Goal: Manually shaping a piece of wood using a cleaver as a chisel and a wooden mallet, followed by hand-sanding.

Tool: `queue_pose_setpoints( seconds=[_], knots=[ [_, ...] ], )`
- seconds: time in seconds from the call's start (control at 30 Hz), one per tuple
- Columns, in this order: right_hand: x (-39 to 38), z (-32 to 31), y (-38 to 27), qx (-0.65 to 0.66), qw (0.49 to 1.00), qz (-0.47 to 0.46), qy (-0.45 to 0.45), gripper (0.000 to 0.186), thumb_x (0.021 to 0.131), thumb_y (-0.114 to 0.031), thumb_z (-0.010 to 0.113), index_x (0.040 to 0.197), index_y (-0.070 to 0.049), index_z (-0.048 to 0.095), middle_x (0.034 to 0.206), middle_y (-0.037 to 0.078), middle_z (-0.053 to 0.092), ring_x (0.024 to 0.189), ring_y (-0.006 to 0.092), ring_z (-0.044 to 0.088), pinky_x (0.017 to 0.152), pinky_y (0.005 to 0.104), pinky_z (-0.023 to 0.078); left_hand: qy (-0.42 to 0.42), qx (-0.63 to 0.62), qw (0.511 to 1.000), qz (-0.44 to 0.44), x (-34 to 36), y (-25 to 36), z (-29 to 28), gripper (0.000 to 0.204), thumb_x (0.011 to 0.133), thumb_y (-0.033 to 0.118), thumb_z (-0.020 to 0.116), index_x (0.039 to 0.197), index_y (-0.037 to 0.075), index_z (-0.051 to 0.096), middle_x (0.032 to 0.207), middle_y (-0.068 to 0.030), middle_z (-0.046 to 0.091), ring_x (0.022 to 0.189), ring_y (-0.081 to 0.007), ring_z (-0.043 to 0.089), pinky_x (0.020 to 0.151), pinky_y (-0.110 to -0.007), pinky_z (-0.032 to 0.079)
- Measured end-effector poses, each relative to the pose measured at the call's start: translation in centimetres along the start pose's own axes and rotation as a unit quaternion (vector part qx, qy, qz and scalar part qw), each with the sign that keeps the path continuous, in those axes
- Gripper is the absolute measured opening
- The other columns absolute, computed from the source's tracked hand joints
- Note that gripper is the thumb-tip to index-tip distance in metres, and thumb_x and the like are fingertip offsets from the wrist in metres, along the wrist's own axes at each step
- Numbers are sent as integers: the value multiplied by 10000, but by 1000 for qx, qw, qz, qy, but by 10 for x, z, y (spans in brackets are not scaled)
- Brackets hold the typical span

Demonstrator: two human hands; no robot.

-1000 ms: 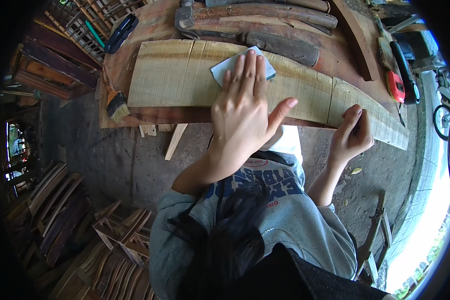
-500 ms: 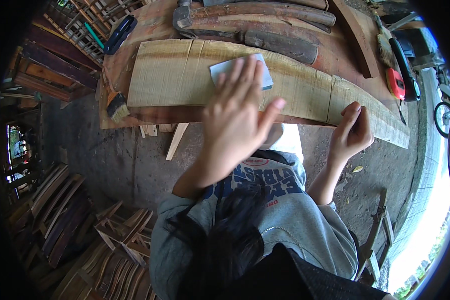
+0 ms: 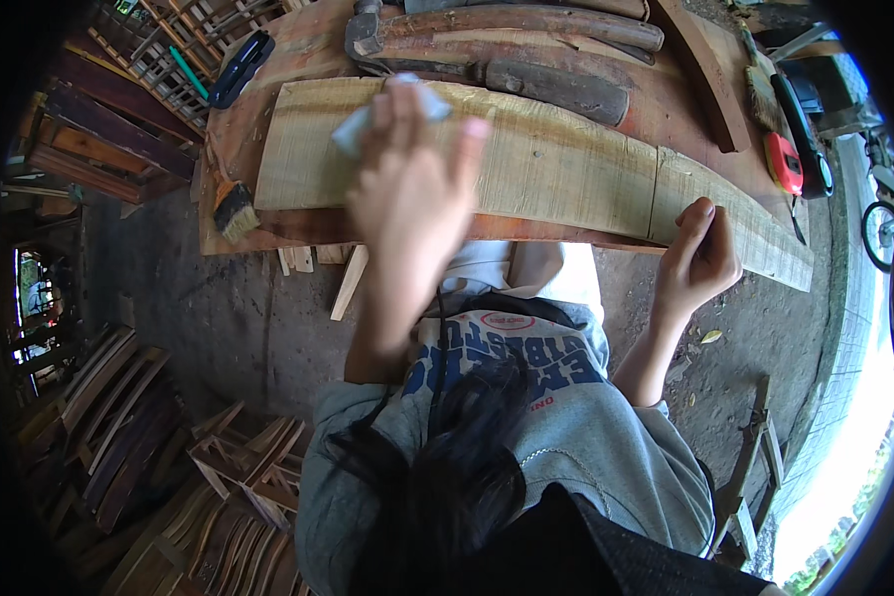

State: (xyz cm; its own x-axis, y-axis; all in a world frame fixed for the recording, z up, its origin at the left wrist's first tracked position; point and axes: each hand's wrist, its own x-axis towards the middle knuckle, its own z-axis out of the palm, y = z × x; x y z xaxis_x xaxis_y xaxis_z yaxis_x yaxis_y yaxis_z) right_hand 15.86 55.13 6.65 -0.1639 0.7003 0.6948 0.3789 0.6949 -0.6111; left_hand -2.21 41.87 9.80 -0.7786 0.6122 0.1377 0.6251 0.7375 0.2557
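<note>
A long pale wooden board with a curved far edge lies across the workbench. My left hand rests on its left part, somewhat blurred. Its fingers are stretched out over a pale bluish sheet, apparently sandpaper, pressed against the board near the far edge; the thumb stands apart. Toward the board's right end, my right hand is closed at the near edge, thumb uppermost, and seems to hold the board there. The tips of its other fingers are hidden.
Beyond the board lie a hammer, a dark wooden handle and a curved brown wood piece. A brush sits at the bench's left edge, a red tape measure at its right. Curved wood pieces are stacked lower left.
My left hand and the sheet have moved left along the board, toward its far edge. My right hand stays at the near edge.
</note>
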Motion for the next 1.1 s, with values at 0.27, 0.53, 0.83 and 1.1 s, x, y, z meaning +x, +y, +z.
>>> queue_pose_setpoints(
  seconds=[0.27, 0.53, 0.83, 1.1],
  knots=[
    [-1, -4, 2, 0, 1000, 1, -1, 351, 894, -140, 512, 566, -34, 442, 437, 26, 433, 370, 71, 396, 399, 217, 300, -25, 1, 999, -38, 6, -22, -12, 784, 879, 620, 86, 1390, 44, 239, 1425, -141, 285, 1225, -333, 411, 866, -475, 478],
    [-2, -3, 3, -31, 999, -3, -13, 348, 895, -142, 514, 571, -33, 446, 434, 33, 423, 370, 74, 387, 397, 220, 294, 59, -24, 998, 0, 4, -8, 5, 782, 895, 595, 117, 1331, -16, 337, 1352, -212, 376, 1239, -338, 390, 962, -479, 398],
    [-3, -4, 5, -15, 1000, 5, 1, 361, 897, -141, 511, 562, -33, 429, 436, 35, 426, 373, 73, 397, 397, 218, 297, -66, 9, 996, -66, -1, -13, -10, 745, 897, 593, 128, 1358, 44, 329, 1359, -144, 401, 1158, -341, 487, 894, -456, 464],
    [-1, -1, 2, -3, 1000, -3, -3, 357, 897, -145, 514, 566, -30, 441, 434, 27, 433, 367, 75, 398, 397, 219, 295, 40, -35, 996, 65, -12, -8, 8, 703, 919, 545, 196, 1298, -17, 384, 1266, -229, 473, 1046, -379, 559, 916, -466, 447]
  ],
)
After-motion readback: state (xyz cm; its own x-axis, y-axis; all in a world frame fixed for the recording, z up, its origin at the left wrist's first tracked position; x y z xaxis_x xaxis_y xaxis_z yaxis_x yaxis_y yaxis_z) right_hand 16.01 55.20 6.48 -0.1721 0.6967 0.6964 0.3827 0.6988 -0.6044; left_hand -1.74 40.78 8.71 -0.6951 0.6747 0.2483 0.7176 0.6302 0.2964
